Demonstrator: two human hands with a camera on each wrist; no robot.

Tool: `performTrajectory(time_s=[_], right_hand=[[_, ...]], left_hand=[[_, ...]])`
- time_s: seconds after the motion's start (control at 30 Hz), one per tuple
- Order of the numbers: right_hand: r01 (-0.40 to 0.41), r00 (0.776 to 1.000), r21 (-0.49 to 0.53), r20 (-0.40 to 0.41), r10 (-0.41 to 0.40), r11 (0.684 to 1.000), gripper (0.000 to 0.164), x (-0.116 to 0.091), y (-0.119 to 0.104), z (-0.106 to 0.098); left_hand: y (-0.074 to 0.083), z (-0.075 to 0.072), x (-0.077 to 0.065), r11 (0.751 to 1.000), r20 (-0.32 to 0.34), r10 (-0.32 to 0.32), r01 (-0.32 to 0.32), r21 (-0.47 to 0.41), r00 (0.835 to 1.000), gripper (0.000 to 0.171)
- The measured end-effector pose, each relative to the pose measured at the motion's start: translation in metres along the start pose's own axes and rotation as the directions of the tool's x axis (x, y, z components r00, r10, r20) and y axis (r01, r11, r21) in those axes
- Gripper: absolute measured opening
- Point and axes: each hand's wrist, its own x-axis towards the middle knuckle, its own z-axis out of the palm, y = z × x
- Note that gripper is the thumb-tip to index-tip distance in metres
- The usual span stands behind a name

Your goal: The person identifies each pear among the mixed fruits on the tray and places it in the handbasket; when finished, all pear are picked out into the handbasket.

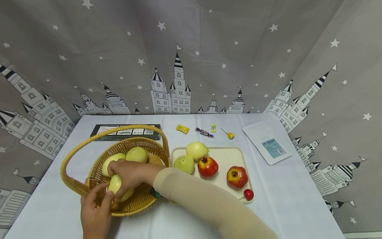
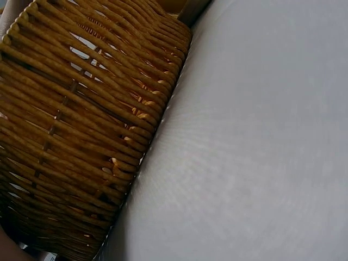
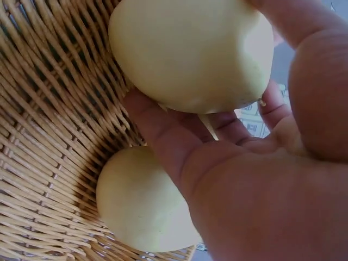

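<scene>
A wicker basket (image 1: 140,207) with a tall arched handle stands at the left of the table. Inside it my right hand (image 1: 131,174) grips a smooth pale yellow-green fruit (image 3: 190,54), fingers on one side and thumb on the other. Another pale fruit (image 3: 144,201) lies against the wicker close by. Farther back in the basket are a yellow fruit (image 1: 111,162) and a greenish one (image 1: 137,154). At the near left rim, my left hand (image 1: 95,209) holds the basket, with thumb and index finger over the edge beside the gripped fruit.
Right of the basket, a cream tray (image 1: 222,154) holds a yellow fruit (image 1: 197,151), a green fruit (image 1: 184,164), two pomegranates (image 1: 237,177) and a red lollipop (image 1: 248,195). Behind lie wrapped candies (image 1: 204,132), a yellow lollipop (image 1: 230,135), a white pouch (image 1: 267,142) and a black box (image 1: 153,134).
</scene>
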Motion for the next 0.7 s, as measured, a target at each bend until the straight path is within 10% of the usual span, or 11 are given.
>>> performTrajectory(time_s=[0.43, 0.7], right_hand=[[-0.027, 0.999, -0.037, -0.039, 0.026, 0.999, 0.075, -0.005, -0.003, -0.006], [0.142, 0.985, 0.028, -0.103, -0.138, 0.989, 0.058, -0.051, 0.005, -0.039]], left_hand=[[0.002, -0.003, 0.001, 0.999, 0.05, -0.007, 0.009, -0.046, 0.999, 0.026], [0.0, -0.003, 0.0, 0.998, 0.042, 0.016, -0.013, -0.057, 0.999, 0.026]])
